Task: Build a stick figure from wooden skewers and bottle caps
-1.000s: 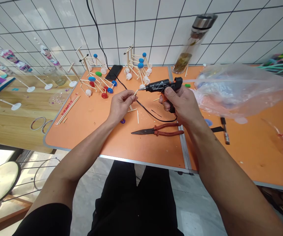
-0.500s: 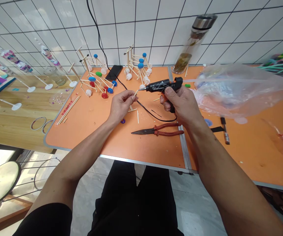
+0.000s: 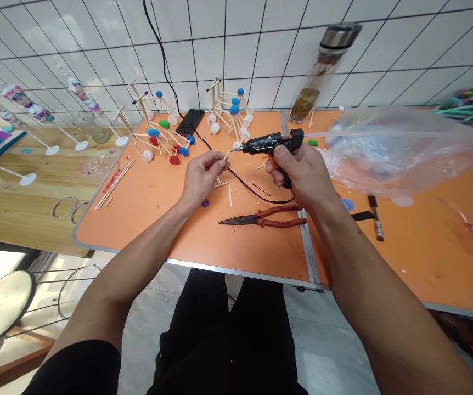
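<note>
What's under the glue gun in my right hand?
Below the glue gun, a black cable and a pale stick show against the orange table; your right hand hides the rest.

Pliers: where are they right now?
In the head view, the pliers lie on the orange table just right of centre, below the glue gun in the right hand, tips pointing left, handles at the metal seam.

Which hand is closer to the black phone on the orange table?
Left. The left hand is on the near side of the phone, pinching a thin stick; the right hand is farther off, toward the right, holding the glue gun.
</note>
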The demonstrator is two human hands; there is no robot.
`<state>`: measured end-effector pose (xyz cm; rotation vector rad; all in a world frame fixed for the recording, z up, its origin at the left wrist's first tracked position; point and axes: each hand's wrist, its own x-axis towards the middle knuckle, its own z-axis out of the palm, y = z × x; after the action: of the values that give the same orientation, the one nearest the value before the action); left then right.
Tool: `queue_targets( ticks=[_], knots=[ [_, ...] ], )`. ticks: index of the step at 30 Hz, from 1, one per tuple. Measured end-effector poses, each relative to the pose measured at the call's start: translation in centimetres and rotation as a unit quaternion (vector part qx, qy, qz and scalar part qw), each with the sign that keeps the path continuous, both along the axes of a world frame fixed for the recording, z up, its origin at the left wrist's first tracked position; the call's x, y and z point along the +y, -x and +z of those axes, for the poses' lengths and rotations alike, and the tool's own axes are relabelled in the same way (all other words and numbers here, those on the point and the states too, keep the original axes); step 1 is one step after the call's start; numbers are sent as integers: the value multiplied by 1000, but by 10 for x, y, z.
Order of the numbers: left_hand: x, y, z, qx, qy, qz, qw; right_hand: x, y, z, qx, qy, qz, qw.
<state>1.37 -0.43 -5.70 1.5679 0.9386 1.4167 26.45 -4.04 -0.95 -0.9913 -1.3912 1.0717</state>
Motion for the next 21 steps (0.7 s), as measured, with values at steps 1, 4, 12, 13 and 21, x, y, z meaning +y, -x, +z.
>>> queue_targets(
  ticks=[1, 4, 12, 13, 21],
  knots=[
    [0, 0, 0, 0, 0, 1, 1000, 0, 0, 0, 0, 2, -1, 1000],
    [-1, -1, 1, -2, 6, 3, 1000, -2, 0, 1, 4, 6, -4, 1000],
    [-4, -2, 4, 2, 32, 13, 999, -4, -1, 3, 7, 25, -7, 1000],
    [-4, -2, 4, 3, 34, 14, 999, -3, -1, 3, 6, 28, -8, 1000],
    [-5, -3, 5, -2, 40, 15, 999, -2, 0, 2, 16, 22, -10, 1000]
  ],
)
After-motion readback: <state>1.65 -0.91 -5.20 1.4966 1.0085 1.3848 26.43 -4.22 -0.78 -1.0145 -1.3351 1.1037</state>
